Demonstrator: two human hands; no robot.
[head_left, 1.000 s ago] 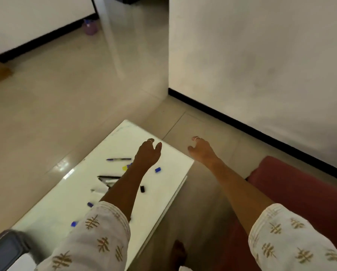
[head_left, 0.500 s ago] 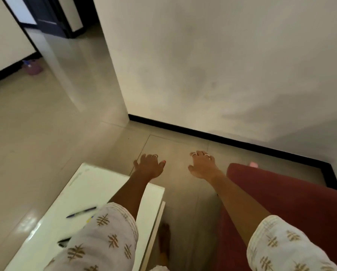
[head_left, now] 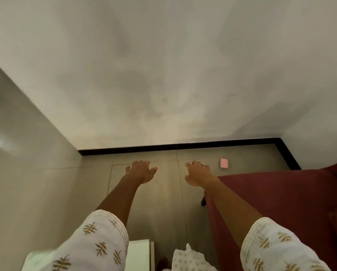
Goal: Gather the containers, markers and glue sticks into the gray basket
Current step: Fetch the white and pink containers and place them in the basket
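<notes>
Hands number two, both stretched forward over the tiled floor (head_left: 154, 202): the left hand (head_left: 141, 172) and the right hand (head_left: 198, 174) are palm down with fingers loosely spread, holding nothing. One white table (head_left: 139, 253) shows only a corner at the bottom edge, mostly hidden by the patterned left sleeve (head_left: 93, 243). One red sofa (head_left: 281, 192) sits right. One small pink object (head_left: 224, 163) lies near the baseboard, too blurred to identify. Basket, markers, containers and glue sticks are out of frame.
</notes>
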